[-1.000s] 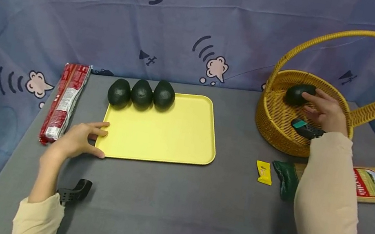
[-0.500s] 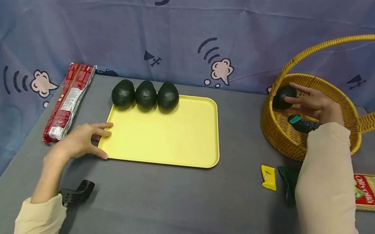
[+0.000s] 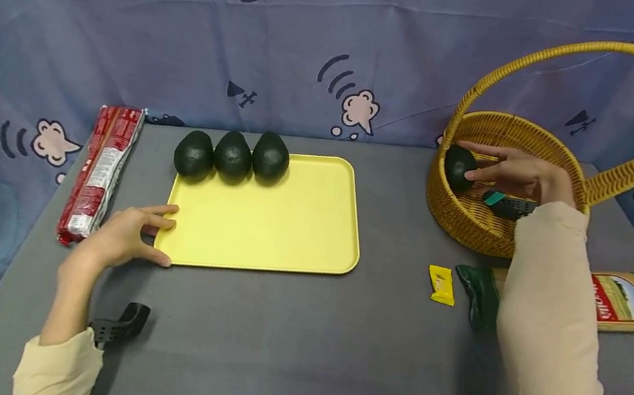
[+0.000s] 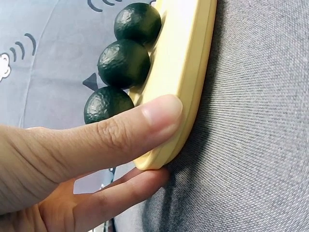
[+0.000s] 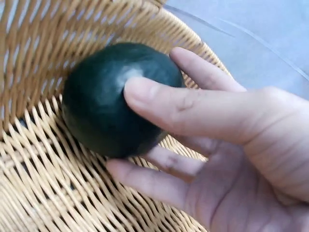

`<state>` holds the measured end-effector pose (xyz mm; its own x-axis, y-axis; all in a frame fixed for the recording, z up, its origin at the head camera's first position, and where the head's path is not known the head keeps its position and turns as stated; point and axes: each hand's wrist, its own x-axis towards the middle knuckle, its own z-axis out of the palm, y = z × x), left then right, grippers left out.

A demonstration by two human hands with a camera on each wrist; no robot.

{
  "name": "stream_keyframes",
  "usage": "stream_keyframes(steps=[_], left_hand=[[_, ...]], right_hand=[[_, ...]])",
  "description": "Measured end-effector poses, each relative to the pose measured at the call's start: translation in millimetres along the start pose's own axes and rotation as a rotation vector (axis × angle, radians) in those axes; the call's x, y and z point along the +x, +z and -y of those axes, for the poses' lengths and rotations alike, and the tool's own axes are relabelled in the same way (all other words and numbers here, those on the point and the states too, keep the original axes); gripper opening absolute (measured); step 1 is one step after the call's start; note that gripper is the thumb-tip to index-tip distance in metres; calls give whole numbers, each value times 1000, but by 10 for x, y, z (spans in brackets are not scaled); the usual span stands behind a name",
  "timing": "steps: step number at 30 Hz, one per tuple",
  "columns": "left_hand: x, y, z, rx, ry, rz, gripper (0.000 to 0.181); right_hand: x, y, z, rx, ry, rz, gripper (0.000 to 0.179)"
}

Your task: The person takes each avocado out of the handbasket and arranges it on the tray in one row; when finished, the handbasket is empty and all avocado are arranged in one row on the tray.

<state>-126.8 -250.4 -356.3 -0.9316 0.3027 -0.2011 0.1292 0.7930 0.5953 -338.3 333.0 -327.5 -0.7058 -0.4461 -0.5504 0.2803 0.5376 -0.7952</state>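
Observation:
Inside the wicker basket (image 3: 474, 236), at its left wall, my right hand (image 3: 525, 175) holds a dark green avocado (image 3: 458, 168). In the right wrist view the thumb presses on top of the avocado (image 5: 116, 101) and the other fingers reach round its side and underneath. My left hand (image 3: 124, 235) grips the near left corner of the yellow tray (image 3: 285, 234). Its thumb lies on the front rim in the left wrist view, with a fingertip against the corner below. Three more avocados (image 3: 233, 157) stand in a row at the tray's far left.
A red packet (image 3: 100, 175) lies left of the tray. Between tray and basket is a small yellow wrapper (image 3: 442, 285). A pasta bag (image 3: 621, 301) lies in front of the basket, partly under my right forearm. The basket's tall handle (image 3: 587, 47) arches above it.
My right hand has shifted left inside the basket, bringing the avocado from the middle back to the left wall. The left hand stays at the tray's corner.

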Motion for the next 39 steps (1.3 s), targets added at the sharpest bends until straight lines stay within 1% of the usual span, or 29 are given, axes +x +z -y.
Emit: stream_keyframes(steps=[5,10,15,16,19,22,25,29,32,34,37,39], left_hand=[[6,14,10,-3,-1,9,67],[5,19,17,1,-17,19,66],[14,23,28,9,-13,17,68],[16,21,27,8,-12,17,68],[22,12,18,7,-7,16,68],[27,4,17,1,1,21,68],[11,-9,38,5,-3,23,69],[-25,-25,51,7,-23,27,69],[-34,-31,52,2,-31,31,68],[-26,-31,57,-7,-30,30,68],[-2,-31,57,-20,-32,29,69],[9,-31,58,-24,-31,29,70]], right_hand=[[0,13,-27,23,13,-16,75],[-39,50,-61,98,-6,-14,73],[-146,100,-71,182,-68,-24,69],[-177,105,-71,199,-87,-24,68],[-299,120,-51,293,-158,-24,66],[-433,151,17,361,-247,-10,67],[-518,236,148,396,-307,-3,69],[-549,426,347,450,-341,-47,71],[-565,564,451,528,-365,-80,70],[-590,633,502,587,-378,-88,69],[-632,711,568,596,-399,-88,68],[-637,759,613,558,-404,-83,68]])
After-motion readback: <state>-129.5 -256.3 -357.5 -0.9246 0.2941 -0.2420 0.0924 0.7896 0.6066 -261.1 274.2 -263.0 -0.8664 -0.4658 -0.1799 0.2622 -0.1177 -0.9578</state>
